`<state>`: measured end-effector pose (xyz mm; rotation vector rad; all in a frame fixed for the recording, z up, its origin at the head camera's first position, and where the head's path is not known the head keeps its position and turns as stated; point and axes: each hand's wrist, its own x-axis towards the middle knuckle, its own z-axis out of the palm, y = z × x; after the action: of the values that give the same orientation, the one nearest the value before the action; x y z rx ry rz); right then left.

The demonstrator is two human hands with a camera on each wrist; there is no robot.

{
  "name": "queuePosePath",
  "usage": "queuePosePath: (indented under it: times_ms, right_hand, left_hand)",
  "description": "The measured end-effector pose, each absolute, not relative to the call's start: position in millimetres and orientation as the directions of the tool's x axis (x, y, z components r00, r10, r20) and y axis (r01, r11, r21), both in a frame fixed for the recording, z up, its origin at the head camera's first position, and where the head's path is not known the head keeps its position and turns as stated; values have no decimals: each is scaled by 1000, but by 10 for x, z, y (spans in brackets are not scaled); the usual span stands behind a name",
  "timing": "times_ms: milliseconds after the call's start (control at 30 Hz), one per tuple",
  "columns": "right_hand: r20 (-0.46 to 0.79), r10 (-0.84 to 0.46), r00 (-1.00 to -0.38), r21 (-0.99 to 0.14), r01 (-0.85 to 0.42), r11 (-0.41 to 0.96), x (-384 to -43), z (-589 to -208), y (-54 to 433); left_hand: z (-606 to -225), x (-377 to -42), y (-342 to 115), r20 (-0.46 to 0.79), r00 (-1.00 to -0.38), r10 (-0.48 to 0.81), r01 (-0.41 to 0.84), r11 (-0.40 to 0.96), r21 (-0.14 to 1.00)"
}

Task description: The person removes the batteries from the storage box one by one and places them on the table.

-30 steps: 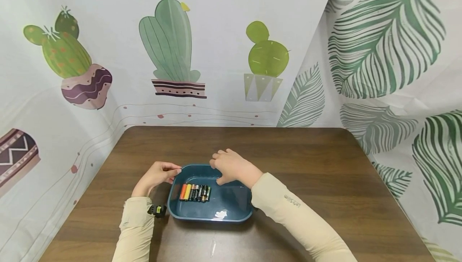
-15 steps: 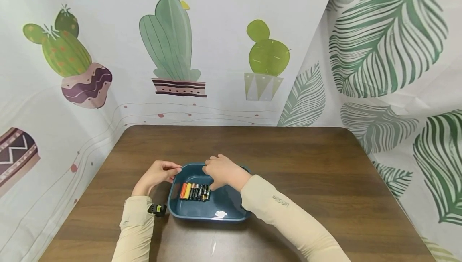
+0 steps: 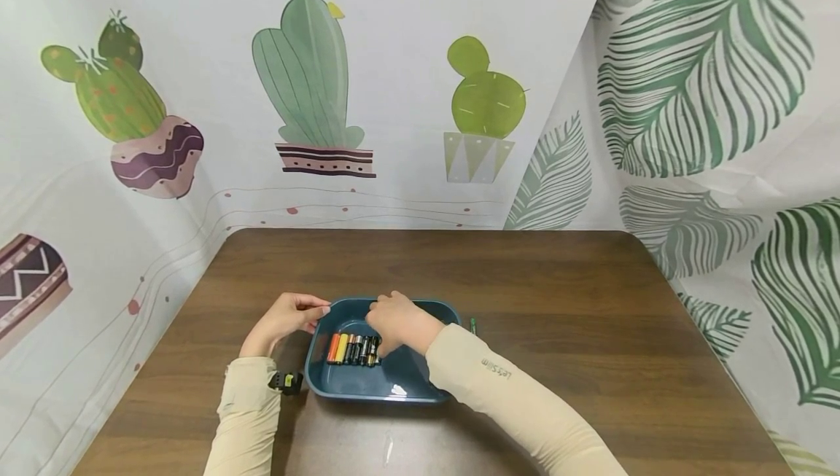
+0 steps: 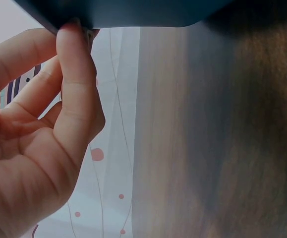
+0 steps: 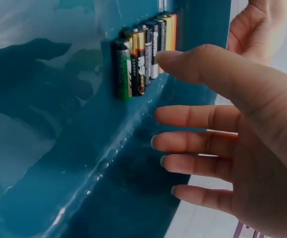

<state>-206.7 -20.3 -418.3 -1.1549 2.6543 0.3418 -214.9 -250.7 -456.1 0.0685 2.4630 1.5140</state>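
A blue rectangular basin [image 3: 420, 391] holds a row of several AA-size batteries [image 3: 346, 349] in orange, yellow and black, lying side by side. My left hand [image 3: 284, 321] pinches the basin's back left corner between thumb and fingers; the left wrist view shows the thumb [image 4: 76, 64] against the basin's outer wall [image 4: 143, 12]. Over the basin, my right hand [image 3: 402, 321] hovers with thumb and fingers apart. In the right wrist view its palm [image 5: 262, 144] faces the row, the thumb near the batteries and nothing held. A green-and-black battery [image 5: 125, 74] ends the row.
The basin rests on a brown wooden table [image 3: 564, 294]. A small green object [image 3: 473, 326] lies right of the basin, partly hidden by the right sleeve [image 3: 499, 381]. A printed cloth [image 3: 407, 97] with cacti and leaves hangs behind the table.
My right hand has moved left over the basin, nearer the batteries, and now covers the row's right end. The green object has come into view behind the sleeve. My left hand stays put.
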Motion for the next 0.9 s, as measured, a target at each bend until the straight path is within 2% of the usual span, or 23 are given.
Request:
queuePosePath:
  times_ms: [567, 900]
  right_hand:
    - [-376, -649, -661, 189, -741, 644, -2067, -4304, -394]
    - [-402, -599, -693, 225, -709, 669, -2062, -4328, -445]
  left_hand:
    - [-4566, -2136, -2519, -179, -966, 184, -76, 460, 885]
    - [-4565, -2154, -2519, -176, -965, 193, -70, 460, 885]
